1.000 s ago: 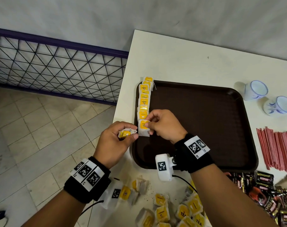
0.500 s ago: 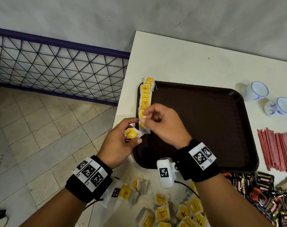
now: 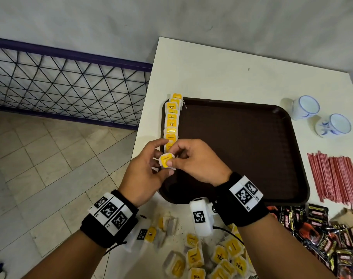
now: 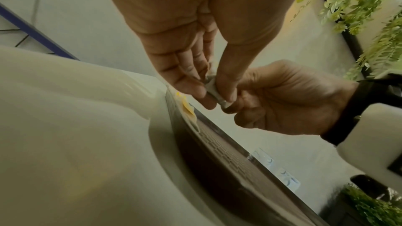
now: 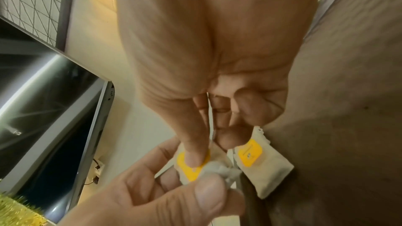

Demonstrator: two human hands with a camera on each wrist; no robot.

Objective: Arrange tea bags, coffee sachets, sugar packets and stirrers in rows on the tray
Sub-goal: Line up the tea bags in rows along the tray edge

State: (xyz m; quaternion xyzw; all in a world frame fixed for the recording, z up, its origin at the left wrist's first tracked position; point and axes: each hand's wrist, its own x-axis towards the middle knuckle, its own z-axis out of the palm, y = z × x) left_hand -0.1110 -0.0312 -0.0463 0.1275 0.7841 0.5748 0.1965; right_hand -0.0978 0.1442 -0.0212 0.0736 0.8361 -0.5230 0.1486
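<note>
I have one tea bag (image 3: 167,161) pinched between both hands, held just above the near left corner of the tray (image 3: 242,150). My left hand (image 3: 143,178) grips it from the left, thumb under its near edge and fingers (image 4: 191,90) curled round the far side. My right hand (image 3: 197,164) holds it from the right, thumb pressed on the yellow label, the other fingers (image 5: 230,137) curled behind the bag. Both hands are closed on it, neither spread wide.

A row of bags (image 3: 171,121) runs along the tray's left edge, overlapping one another, from the far corner down to where my hands are. The last one (image 5: 259,162) lies just beside the bag I hold.

On the surface (image 3: 212,73) near me lies a loose heap of bags (image 3: 208,256). To its right are dark sachets (image 3: 328,234). Red stirrers (image 3: 341,178) lie in a bundle right of the tray, with two cups (image 3: 320,117) beyond them.
</note>
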